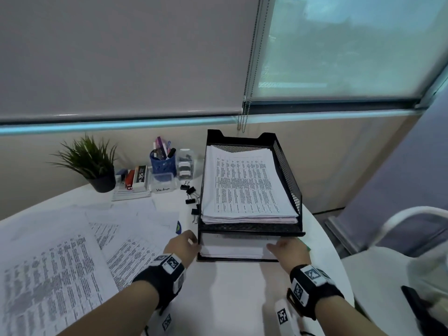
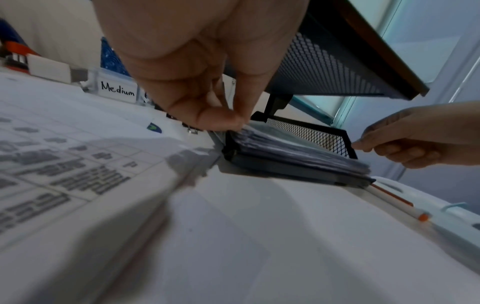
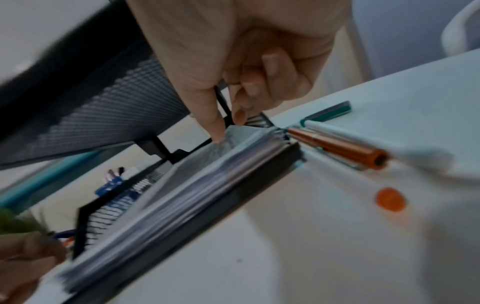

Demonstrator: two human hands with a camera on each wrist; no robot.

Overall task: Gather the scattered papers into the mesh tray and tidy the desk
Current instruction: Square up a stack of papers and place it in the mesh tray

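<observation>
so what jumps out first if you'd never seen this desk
The black two-tier mesh tray at the desk's far right, both tiers stacked with printed papers. The left hand and right hand work at the lower stack's front corners. Loose printed sheets sprawl across the desk's left side.

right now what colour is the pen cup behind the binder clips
Blue, a patterned openwork pen cup; the head view shows it best.
</observation>
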